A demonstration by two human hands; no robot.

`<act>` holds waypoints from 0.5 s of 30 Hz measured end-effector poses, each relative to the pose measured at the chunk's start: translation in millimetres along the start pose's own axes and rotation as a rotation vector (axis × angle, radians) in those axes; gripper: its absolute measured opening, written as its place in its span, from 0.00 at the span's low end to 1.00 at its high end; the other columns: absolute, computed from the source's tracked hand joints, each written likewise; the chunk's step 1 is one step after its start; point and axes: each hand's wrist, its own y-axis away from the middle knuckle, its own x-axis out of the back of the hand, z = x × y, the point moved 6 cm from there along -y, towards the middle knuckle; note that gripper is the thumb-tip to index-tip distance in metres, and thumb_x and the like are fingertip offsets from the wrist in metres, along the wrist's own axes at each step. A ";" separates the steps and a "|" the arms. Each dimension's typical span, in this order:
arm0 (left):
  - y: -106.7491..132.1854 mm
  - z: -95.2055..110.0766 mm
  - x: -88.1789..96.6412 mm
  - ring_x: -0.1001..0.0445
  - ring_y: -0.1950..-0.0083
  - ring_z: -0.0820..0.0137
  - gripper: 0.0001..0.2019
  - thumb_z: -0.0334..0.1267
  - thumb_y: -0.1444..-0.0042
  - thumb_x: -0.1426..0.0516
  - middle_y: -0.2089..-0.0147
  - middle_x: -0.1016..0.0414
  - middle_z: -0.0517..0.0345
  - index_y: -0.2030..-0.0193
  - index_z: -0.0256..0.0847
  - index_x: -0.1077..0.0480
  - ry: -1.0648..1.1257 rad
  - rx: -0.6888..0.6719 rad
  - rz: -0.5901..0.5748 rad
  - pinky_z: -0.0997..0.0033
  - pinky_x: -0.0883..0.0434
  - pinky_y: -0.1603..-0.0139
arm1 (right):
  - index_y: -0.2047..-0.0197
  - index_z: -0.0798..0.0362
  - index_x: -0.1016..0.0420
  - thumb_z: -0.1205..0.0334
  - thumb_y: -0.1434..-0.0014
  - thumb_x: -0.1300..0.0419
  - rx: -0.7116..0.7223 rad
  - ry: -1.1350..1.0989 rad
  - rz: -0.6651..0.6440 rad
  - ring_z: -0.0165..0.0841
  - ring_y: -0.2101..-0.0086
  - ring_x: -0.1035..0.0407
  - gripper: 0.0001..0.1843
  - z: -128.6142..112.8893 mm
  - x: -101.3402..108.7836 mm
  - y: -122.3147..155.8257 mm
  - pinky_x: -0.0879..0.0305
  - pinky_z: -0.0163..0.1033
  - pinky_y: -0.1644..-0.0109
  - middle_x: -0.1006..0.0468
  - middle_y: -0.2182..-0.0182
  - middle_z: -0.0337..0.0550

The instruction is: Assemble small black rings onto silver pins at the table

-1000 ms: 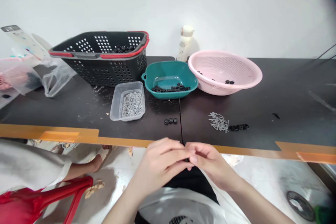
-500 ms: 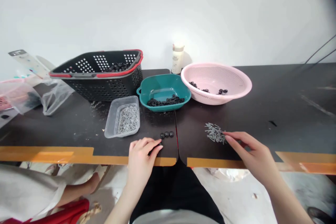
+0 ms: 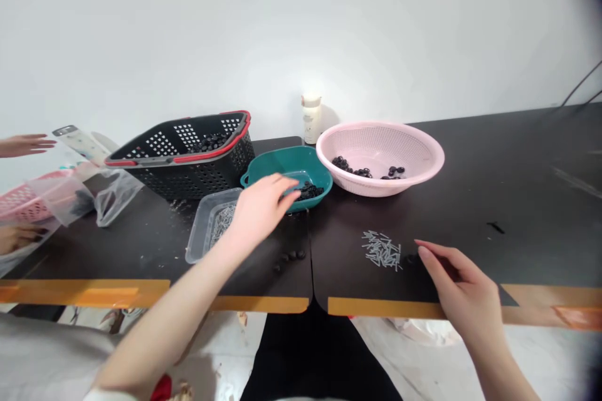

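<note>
My left hand [image 3: 264, 205] reaches over the near side of a teal basin [image 3: 268, 160], thumb and fingers apart with nothing visible between them. Small black parts [image 3: 311, 190] lie in the basin just beyond the fingertips. My right hand [image 3: 465, 285] is low over the table, thumb and forefinger pinched together; what they hold, if anything, is too small to make out. Left of it lies a loose pile of thin silver pins [image 3: 382, 250]. Several round black pieces [image 3: 292, 255] sit on the table near its front edge, slightly blurred.
A clear tub [image 3: 200, 232] of silver pins is partly behind my left forearm. Behind stand a black basket [image 3: 188, 172], a white bottle [image 3: 311, 122] and a pink colander [image 3: 435, 156] with black pieces. Another person's hand [image 3: 28, 145] shows at far left, near a plastic bag [image 3: 115, 197].
My left hand has left the round black pieces and moved up and forward to the teal basin. My right hand has drawn back rightward from the pin pile. Another person's hands have appeared at left.
</note>
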 end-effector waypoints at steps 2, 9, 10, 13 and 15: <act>-53.4 -2.5 -13.8 0.26 0.45 0.61 0.14 0.38 0.33 0.48 0.46 0.24 0.51 0.45 0.42 0.28 -0.019 -0.009 -0.127 0.63 0.30 0.47 | 0.59 0.49 0.19 0.46 0.46 0.39 -0.029 -0.026 0.009 0.36 0.70 0.32 0.18 2.1 3.0 0.6 0.37 0.38 0.69 0.20 0.67 0.43; -127.9 2.0 -87.8 0.25 0.51 0.65 0.12 0.40 0.37 0.42 0.50 0.26 0.51 0.51 0.37 0.29 -0.020 -0.042 -0.466 0.57 0.26 0.50 | 0.57 0.50 0.20 0.48 0.41 0.41 0.082 -0.038 -0.074 0.36 0.71 0.31 0.17 5.0 11.5 -8.8 0.35 0.40 0.69 0.21 0.66 0.45; -127.4 2.3 -91.1 0.25 0.52 0.65 0.12 0.40 0.37 0.42 0.50 0.26 0.51 0.51 0.37 0.29 -0.019 -0.040 -0.481 0.58 0.25 0.51 | 0.58 0.50 0.20 0.49 0.40 0.42 0.144 -0.005 -0.096 0.36 0.69 0.31 0.16 1.9 11.3 -12.9 0.35 0.40 0.68 0.21 0.65 0.45; -124.0 1.0 -88.5 0.24 0.53 0.65 0.11 0.40 0.38 0.42 0.52 0.25 0.52 0.52 0.37 0.29 -0.002 -0.034 -0.490 0.59 0.25 0.52 | 0.60 0.49 0.20 0.52 0.38 0.44 0.350 0.166 -0.202 0.40 0.63 0.30 0.14 -11.4 3.3 -28.4 0.34 0.46 0.58 0.21 0.62 0.47; -122.6 0.5 -76.2 0.24 0.53 0.65 0.10 0.38 0.38 0.42 0.52 0.25 0.52 0.54 0.36 0.28 0.023 -0.029 -0.445 0.58 0.26 0.51 | 0.60 0.50 0.21 0.55 0.37 0.45 0.446 0.299 -0.321 0.42 0.60 0.30 0.13 -19.9 -9.7 -39.2 0.35 0.49 0.53 0.20 0.60 0.46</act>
